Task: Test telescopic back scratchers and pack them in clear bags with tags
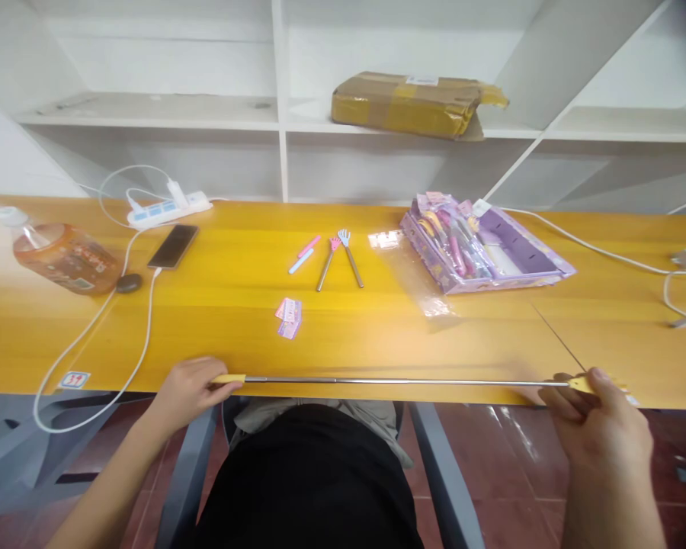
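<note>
A long thin telescopic metal rod (400, 380) stretches level along the front edge of the yellow table (217, 343). My left hand (186, 390) grips its yellow handle end at the left. My right hand (597, 415) pinches its yellow tip at the right. Both hands hold the rod fully extended, just over the table's near edge.
Two small extendable forks (338, 258), two pens (304, 255) and a pink card packet (289, 316) lie mid-table. A purple toy set box (480, 244) and clear wrapper sit right. A phone (173, 245), power strip (168, 208), cables and bottle (62, 255) lie left. A cardboard parcel (415, 103) rests on the shelf.
</note>
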### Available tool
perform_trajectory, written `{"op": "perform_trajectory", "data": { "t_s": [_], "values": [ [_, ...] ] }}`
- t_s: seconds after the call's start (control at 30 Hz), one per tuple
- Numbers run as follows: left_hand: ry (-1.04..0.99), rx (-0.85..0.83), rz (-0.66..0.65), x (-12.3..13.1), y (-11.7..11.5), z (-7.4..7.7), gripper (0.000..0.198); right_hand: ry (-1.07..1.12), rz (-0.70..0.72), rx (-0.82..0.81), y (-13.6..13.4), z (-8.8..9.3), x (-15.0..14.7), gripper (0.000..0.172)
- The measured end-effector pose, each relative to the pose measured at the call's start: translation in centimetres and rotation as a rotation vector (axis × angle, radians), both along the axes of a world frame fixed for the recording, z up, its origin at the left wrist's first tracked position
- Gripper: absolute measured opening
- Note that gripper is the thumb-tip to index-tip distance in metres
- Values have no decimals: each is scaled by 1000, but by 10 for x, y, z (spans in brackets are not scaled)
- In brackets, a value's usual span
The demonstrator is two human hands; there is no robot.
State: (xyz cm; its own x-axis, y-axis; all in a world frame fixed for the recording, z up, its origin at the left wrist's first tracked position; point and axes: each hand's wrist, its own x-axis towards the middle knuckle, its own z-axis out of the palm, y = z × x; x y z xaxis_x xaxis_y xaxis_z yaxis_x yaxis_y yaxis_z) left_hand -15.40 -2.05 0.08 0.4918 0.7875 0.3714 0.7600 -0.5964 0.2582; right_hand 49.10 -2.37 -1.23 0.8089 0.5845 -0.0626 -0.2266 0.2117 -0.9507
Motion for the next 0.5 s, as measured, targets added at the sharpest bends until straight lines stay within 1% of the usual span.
{"op": "perform_trajectory", "data": {
  "t_s": [0.1,0.17,0.23,0.3,0.4,0.47,0.5],
  "values": [
    [-90,70,-64,4,-10,9,32,159,-27,-11,1,18,-14,51],
    [-135,133,-93,7,-17,17,21,146,-52,75,-1,29,-23,57],
    [-163,185,-104,8,-22,26,15,120,-57,119,-4,37,-28,64],
    [-183,221,-105,8,-25,34,15,94,-53,142,-8,41,-29,65],
    [-200,254,-100,9,-24,43,17,59,-74,145,-10,43,-27,65],
    [-201,264,-123,15,-22,47,16,61,-88,113,-8,42,-30,67],
    [-202,260,-139,22,-21,48,16,63,-74,108,-6,42,-35,65]
  ]
}}
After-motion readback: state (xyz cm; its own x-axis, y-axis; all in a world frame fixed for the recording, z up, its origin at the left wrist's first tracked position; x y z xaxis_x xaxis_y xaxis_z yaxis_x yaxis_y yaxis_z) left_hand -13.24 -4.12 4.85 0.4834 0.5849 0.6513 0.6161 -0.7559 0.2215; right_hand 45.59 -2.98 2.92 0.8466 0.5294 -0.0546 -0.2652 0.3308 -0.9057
